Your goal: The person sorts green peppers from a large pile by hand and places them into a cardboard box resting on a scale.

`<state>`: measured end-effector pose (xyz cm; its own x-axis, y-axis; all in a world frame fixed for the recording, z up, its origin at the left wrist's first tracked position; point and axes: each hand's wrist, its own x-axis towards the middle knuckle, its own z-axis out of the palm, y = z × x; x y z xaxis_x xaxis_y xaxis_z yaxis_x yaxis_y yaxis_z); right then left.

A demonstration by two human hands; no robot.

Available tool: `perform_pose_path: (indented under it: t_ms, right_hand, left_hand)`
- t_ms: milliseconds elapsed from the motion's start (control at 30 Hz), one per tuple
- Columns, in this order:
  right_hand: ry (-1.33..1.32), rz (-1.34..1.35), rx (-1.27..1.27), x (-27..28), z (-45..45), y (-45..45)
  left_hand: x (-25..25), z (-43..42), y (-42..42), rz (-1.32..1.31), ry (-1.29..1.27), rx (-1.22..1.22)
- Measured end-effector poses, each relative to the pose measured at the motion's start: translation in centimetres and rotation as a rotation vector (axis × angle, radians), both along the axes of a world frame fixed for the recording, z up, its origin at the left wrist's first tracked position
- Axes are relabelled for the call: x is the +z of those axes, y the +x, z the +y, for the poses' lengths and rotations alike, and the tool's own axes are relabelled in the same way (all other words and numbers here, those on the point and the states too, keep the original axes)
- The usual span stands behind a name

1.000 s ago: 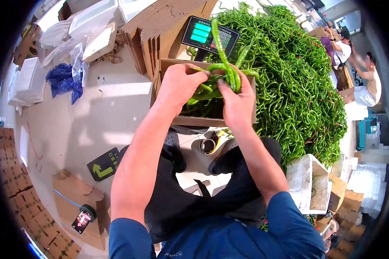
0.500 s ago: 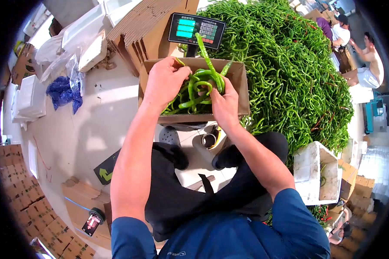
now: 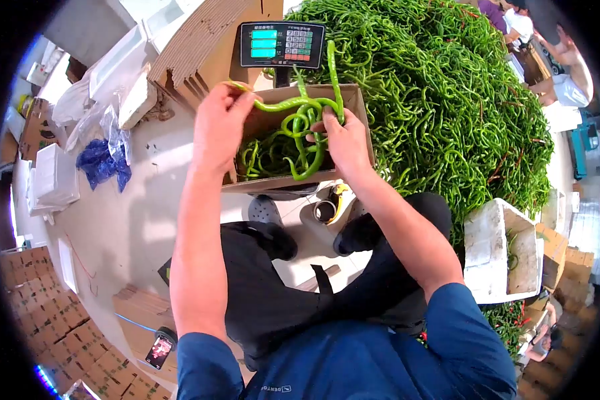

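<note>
An open cardboard box (image 3: pixel 290 181) in front of me has long green chili peppers (image 3: pixel 267 157) lying in its bottom. My left hand (image 3: pixel 223 123), over the box's left side, pinches the end of one long chili pepper (image 3: pixel 283 105) that stretches across to the right. Several curled chili peppers are gripped in my right hand (image 3: pixel 345 141) above the right part of the box; one (image 3: pixel 333 67) points upward and others hang down. The right fingertips are partly hidden behind the peppers.
A scale display (image 3: pixel 282 45) stands behind the box. A large heap of green chili peppers (image 3: pixel 447 113) spreads to the right, with a white foam box (image 3: pixel 490 257) near it. Flattened cardboard (image 3: pixel 200 47) leans at the back left. Another person (image 3: pixel 570 73) sits at far right.
My left hand has moved left, drawing one chili pepper out straighter from the bunch. My right hand keeps its peppers. The whole view has shifted slightly.
</note>
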<state>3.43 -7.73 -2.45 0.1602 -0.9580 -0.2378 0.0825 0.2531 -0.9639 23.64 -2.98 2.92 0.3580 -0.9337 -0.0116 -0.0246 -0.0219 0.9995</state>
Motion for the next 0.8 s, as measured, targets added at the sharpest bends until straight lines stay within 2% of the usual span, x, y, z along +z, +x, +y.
perform_pose_path:
  t_ms: [67,233,333,467,500,600,733,767,800]
  right_hand:
    - [0.083,0.034,-0.022,0.6,-0.4,-0.5]
    - [0.161,0.053,-0.008,0.3,-0.7,-0.7]
    - [0.060,0.088,0.088,-1.8,-1.0,-0.8]
    - [-0.336,0.515,0.316,-1.9,-0.2,-1.0]
    - [-0.342,0.516,0.378,-1.7,0.0,-1.0]
    - [-0.682,0.650,0.497,-2.4,-0.6,-1.4]
    - [-0.692,0.787,0.669,-1.1,-1.0,-2.9]
    - [-0.640,0.749,0.687,-0.4,-1.1,-3.3]
    - [-0.743,0.719,0.634,-0.1,-1.1,-3.9]
  left_hand:
    - [0.0,0.4,1.8,0.225,-0.113,-0.002]
    - [0.7,1.9,4.2,0.396,-0.168,0.008]
    - [0.4,1.9,4.3,0.490,-0.216,0.039]
    - [-0.3,1.6,5.0,0.674,-0.201,0.117]
    - [-0.1,1.5,4.7,0.720,-0.205,0.116]
    - [0.4,1.4,3.6,0.755,-0.211,0.084]
    - [0.7,1.2,2.4,0.736,-0.217,0.005]
    - [0.8,1.1,1.9,0.730,-0.202,0.015]
    - [1.0,1.1,1.4,0.721,-0.193,0.006]
